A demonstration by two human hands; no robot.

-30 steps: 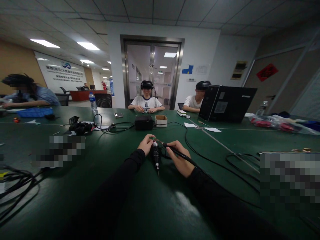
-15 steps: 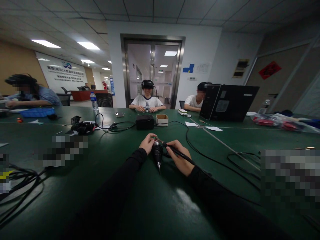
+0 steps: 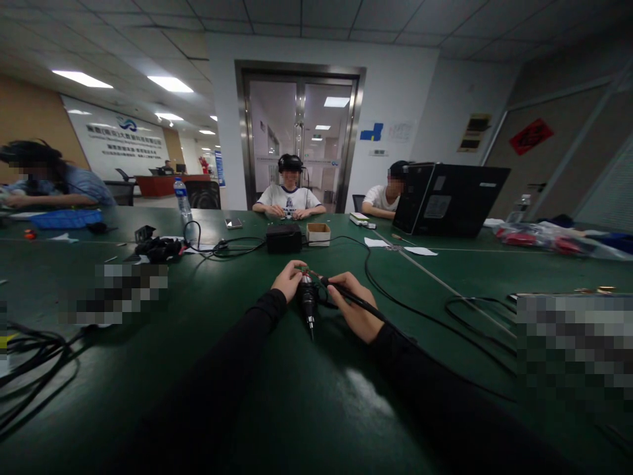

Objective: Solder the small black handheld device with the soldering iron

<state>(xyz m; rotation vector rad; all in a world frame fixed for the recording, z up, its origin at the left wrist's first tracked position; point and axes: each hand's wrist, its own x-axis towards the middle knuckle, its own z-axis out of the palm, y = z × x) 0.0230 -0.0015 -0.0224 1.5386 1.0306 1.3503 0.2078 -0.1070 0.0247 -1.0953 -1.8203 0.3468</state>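
Observation:
My left hand (image 3: 289, 282) pinches a small green circuit board (image 3: 305, 270) between thumb and fingers. A black soldering iron (image 3: 355, 301) lies in my right hand (image 3: 362, 309), gripped like a pen. Its tip points left at the board; whether the two touch is too small to tell. Between my hands a black tool with a metal bit (image 3: 308, 300), resembling an electric screwdriver, lies on the green table (image 3: 316, 396) with its bit towards me. The iron's cord runs back along my right forearm.
Beyond my hands stand a black box (image 3: 283, 239) and a small open carton (image 3: 318, 235). Black cables (image 3: 390, 295) cross the table on both sides. A large black case (image 3: 450, 198) stands at the back right. Co-workers (image 3: 289, 198) sit opposite and at the left.
The view has shifted slightly, so the scene sits a little further left. Both hands keep their grips, with the iron's tip still close to the board.

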